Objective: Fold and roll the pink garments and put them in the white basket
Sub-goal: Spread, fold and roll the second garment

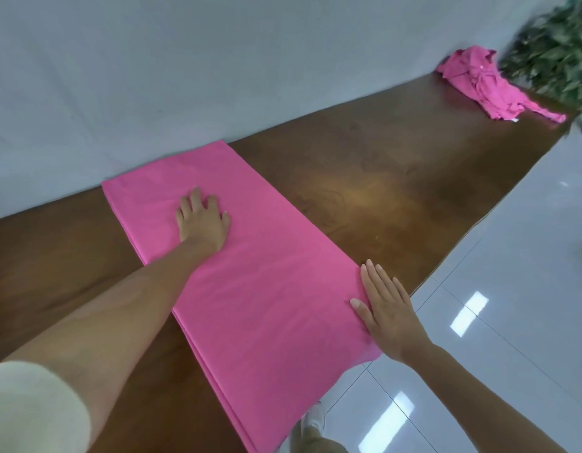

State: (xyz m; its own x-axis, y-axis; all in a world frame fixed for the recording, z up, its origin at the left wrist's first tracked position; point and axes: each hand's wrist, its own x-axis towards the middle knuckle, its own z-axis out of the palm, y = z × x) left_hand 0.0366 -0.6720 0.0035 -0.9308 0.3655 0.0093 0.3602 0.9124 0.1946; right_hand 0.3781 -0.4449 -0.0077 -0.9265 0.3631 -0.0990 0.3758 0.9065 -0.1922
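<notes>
I see a flat, folded pink cloth garment (250, 266) lying in a long rectangle across the brown wooden table (397, 178), its near end hanging past the table edge. The left hand (203, 220) presses flat on it, fingers spread wide. The right hand (386, 308) rests with straight fingers along its right edge. A crumpled pink shirt (489, 83) (collar visible) lies well apart beside a green leafy plant (557, 50).

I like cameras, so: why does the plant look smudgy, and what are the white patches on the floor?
Head view: the plant in the top right corner is blurred, probably from camera motion. In the same view, the white patches on the glossy floor are reflected light, and the table shows a softer glow.
</notes>
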